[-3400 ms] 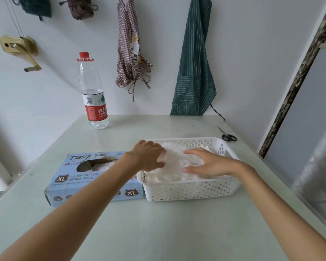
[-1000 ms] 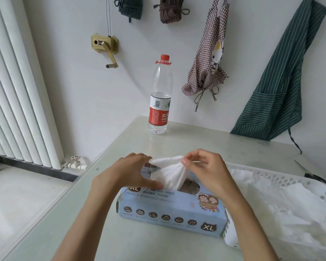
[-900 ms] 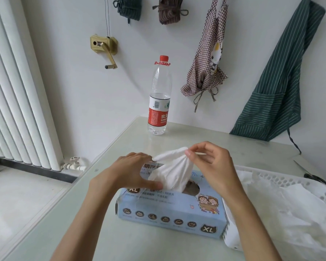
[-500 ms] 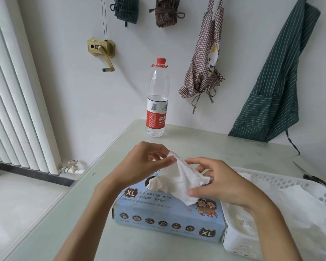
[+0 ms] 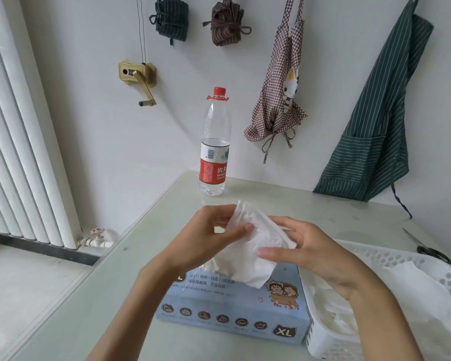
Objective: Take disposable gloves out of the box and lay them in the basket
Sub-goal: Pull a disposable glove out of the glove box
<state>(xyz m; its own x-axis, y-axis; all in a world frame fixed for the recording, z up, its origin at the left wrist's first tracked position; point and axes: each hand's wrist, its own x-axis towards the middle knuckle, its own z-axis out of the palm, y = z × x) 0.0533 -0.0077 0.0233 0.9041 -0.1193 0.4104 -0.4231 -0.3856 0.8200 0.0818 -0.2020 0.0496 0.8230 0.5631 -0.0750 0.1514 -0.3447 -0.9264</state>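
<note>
**Head camera: a glove held over the box, the basket waiting to the right**

The left hand (image 5: 206, 238) is pinching the upper end of a white glove (image 5: 250, 254) above the blue box (image 5: 235, 308). The right hand (image 5: 313, 254) is gripping its lower right side. The glove is slanting from upper left down to lower right. The basket (image 5: 391, 259) is lying just beside the box, nearer the right hand, so the glove likely travels rightward.

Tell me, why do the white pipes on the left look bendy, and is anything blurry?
In the head view, the wide lens bows the radiator pipes near the edge; the glove and both hands look sharp; soft daylight gives the bottle a faint curved shadow on the wall.
</note>
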